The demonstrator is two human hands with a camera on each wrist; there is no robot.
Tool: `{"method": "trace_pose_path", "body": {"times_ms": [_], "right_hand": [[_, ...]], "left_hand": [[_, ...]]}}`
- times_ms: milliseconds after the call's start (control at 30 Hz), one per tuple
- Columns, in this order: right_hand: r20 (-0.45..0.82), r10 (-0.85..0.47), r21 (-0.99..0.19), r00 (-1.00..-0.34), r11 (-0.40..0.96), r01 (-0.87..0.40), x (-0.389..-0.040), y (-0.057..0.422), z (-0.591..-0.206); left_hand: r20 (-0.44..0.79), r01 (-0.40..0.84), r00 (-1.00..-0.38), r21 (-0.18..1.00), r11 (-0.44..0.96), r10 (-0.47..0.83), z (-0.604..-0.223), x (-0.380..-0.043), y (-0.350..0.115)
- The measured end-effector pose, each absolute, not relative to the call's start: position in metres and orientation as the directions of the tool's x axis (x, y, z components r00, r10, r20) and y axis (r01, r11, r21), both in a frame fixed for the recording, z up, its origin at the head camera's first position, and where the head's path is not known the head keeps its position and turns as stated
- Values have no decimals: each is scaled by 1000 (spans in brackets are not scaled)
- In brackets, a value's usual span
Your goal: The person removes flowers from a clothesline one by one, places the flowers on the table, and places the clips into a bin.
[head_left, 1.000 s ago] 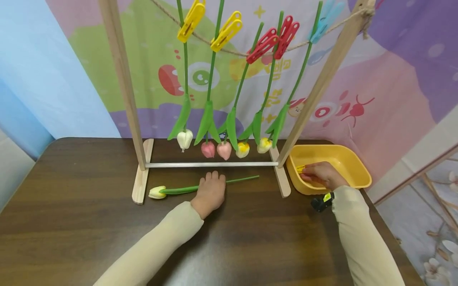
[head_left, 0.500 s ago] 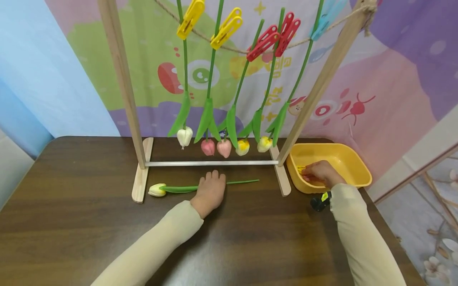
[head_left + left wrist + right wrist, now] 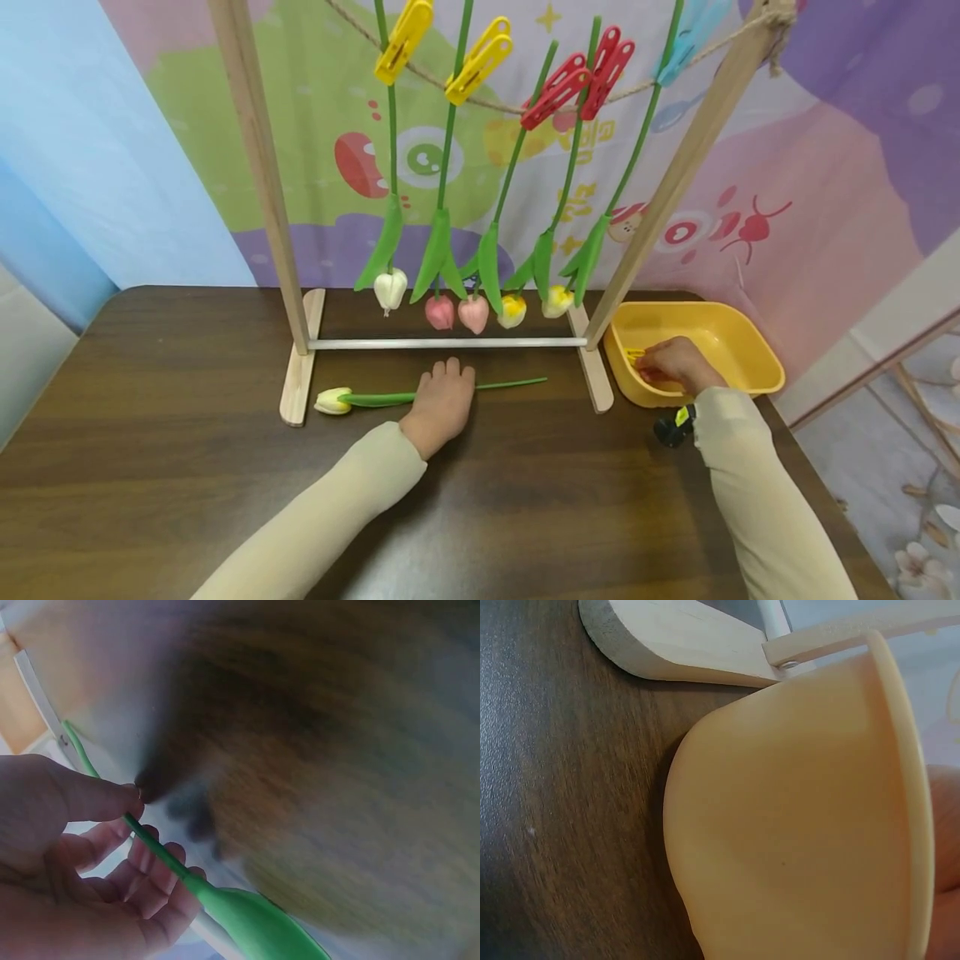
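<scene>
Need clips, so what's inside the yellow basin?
Inside the yellow basin: the right hand and, by it, a yellow clip. What lies beneath the hand is mostly covered.

From above, the head camera looks forward and down at the table (image 3: 525, 517). The 2 wrist cameras are very near: the left shares with it the left hand (image 3: 441, 404), the right the yellow basin (image 3: 795, 802).

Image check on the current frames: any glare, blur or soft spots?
Head: mostly clear, soft sheen on the dark brown wood-grain table. Left wrist: bare left hand and slim green tulip stem readable, background hazy with a dark blurred patch. Right wrist: smooth yellow plastic basin evenly lit, hiding most of the bare right hand.
</scene>
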State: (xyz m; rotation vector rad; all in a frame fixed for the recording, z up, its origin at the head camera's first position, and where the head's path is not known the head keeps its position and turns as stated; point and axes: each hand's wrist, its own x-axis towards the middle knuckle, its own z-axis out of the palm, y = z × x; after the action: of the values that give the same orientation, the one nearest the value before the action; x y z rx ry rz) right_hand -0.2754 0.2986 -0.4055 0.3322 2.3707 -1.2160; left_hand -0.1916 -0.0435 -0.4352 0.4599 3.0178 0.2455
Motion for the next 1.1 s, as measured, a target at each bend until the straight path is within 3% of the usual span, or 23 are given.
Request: {"method": "trace_pose_path", "body": {"times_ms": [600,1100], "right_hand": [[-419,52,-628,-907,705,330,-275,298,-397],[-276,10,-721,-961,659,214,-261,265,-361]], "left_hand": [[-32,304,-949,166,938,313,-424,-188,-56],[98,297,-955,221,929,281,-402,-177,-90]]}}
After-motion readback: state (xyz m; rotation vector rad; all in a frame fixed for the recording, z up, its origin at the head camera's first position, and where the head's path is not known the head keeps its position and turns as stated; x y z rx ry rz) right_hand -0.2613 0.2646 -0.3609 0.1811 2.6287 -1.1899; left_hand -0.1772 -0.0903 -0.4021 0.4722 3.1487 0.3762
